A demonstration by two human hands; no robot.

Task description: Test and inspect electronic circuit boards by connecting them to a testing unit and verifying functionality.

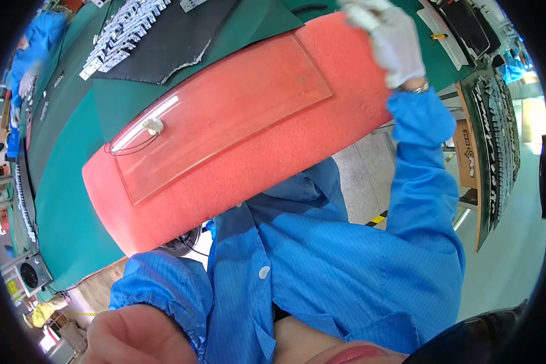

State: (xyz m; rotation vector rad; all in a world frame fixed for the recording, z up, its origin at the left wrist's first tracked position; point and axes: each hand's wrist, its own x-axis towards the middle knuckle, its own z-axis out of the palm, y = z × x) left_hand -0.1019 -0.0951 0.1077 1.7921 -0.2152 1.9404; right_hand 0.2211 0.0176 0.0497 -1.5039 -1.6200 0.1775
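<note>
My right hand (399,51), in a white glove, is over the far right end of a red foam mat (242,194). Its fingertips are blurred, so I cannot make out whether they grip anything. A clear flat sheet (236,109) lies on the mat. On the left part of that sheet sits a small white clip-like piece (153,126) with a thin looped wire. Bare and close to the camera, my left hand (133,337) is raised at the lower left, away from the mat. Its fingertips are out of sight.
Green matting (67,200) covers the table. Beyond the foam lie a dark sheet (170,54) and rows of small metal parts (124,36). At right stands a board of stacked parts (494,145) beside a cardboard box (464,151). Another person's blue sleeve (42,36) shows far left.
</note>
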